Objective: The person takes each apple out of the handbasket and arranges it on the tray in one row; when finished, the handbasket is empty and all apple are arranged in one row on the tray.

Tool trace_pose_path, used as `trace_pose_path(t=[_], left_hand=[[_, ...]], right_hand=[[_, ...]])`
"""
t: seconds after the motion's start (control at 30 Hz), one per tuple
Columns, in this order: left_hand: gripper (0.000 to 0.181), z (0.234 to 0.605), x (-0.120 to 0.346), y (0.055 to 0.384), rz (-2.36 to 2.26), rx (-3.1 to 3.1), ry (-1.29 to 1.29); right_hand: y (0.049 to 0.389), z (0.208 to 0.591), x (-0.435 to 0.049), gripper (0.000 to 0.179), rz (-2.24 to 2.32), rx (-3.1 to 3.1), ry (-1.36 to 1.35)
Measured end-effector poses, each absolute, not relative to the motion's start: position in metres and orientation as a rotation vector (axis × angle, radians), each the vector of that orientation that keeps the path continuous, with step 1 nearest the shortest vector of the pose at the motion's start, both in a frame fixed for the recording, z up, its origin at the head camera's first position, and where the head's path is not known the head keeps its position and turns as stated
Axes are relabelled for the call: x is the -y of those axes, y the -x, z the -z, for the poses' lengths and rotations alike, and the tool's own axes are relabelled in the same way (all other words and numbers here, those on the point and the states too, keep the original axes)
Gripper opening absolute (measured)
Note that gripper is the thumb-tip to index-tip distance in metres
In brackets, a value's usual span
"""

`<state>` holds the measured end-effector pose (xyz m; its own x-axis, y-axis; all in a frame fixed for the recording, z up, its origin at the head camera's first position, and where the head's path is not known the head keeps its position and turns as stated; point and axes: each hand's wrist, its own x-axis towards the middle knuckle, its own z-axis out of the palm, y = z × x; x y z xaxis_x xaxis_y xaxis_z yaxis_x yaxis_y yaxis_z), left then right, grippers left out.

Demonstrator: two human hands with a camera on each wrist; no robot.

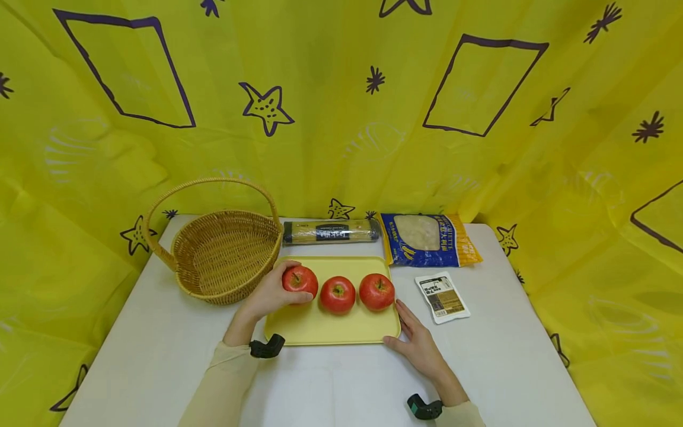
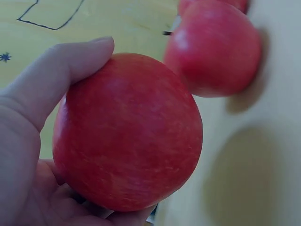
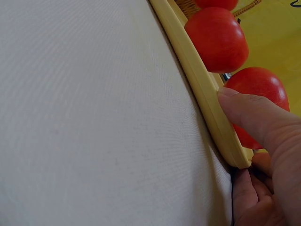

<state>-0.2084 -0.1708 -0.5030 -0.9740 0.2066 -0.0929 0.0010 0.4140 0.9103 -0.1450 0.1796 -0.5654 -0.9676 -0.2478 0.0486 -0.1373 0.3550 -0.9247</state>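
My left hand [image 1: 272, 293] grips a red apple [image 1: 300, 281] at the left part of a yellow tray [image 1: 331, 333]. The thumb and fingers wrap round this apple in the left wrist view, and a shadow lies on the tray beside it. Two more red apples sit on the tray in a row, a middle apple [image 1: 338, 295] and a right apple [image 1: 377, 292]. At the tray's near right corner, my right hand [image 1: 418, 344] holds the edge. Its thumb [image 3: 247, 106] lies on the rim in the right wrist view, with the other fingers round the outer side.
A wicker basket [image 1: 226, 252] with a tall handle stands left of the tray. Behind the tray lies a pack of spaghetti [image 1: 331, 232]. A blue and orange pasta bag [image 1: 427, 240] and a small white and brown pouch [image 1: 443, 298] lie to the right on the white table [image 1: 507, 356].
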Motion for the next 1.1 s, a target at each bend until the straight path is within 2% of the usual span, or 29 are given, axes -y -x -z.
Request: trace_pose_path(t=[0.13, 0.6, 1.1], left_hand=[[0.082, 0.512, 0.17, 0.209, -1.556, -2.496, -0.165], [0.084, 0.531, 0.171, 0.209, -1.487, -2.548, -0.116], [0.093, 0.533, 0.171, 0.207, -1.542, -2.467, -0.042]], right_hand=[[0.142, 0.55, -0.175, 0.081, 1.682, -2.487, 0.34], [0.142, 0.552, -0.175, 0.081, 1.676, -2.491, 0.331], [0.142, 0.551, -0.175, 0.08, 1.673, -2.505, 0.337]])
